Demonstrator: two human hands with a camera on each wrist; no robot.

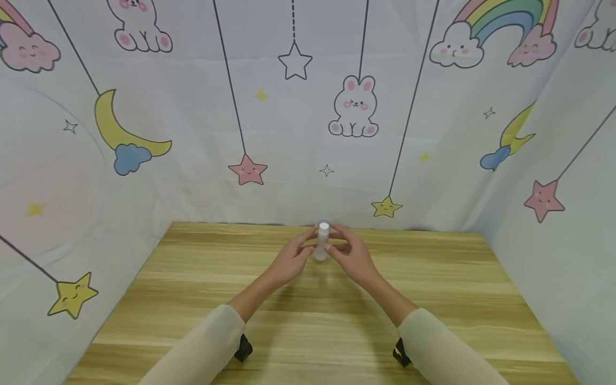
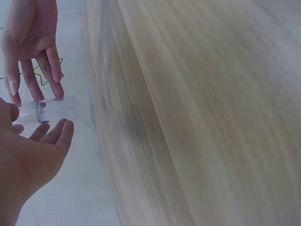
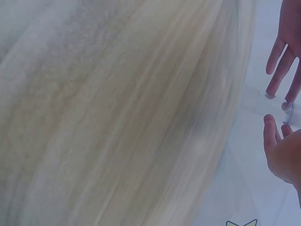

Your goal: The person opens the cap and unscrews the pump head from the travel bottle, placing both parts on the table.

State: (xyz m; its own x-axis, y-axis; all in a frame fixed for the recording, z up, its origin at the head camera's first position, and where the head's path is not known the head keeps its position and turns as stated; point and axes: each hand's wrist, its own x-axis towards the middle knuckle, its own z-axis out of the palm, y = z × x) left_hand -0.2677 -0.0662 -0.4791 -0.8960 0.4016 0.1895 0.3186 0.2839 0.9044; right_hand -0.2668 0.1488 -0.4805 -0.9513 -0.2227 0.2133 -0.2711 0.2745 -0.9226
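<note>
A small clear cylindrical bottle with a whitish top stands upright near the back edge of the table, between the two hands. My left hand holds it from the left, thumb in front and fingers toward the upper part. From the other side my right hand grips it, with the thumb across its front. In the left wrist view, fingertips of both hands touch the see-through bottle, and a dark ring line crosses its middle. The right wrist view shows only part of the bottle at the right edge.
The wood-grain table reaches a white cloth backdrop printed with stars, rabbits, moons and rainbows. Cloth also hangs at the left and right sides. A black wrist strap piece shows under the left sleeve, another under the right.
</note>
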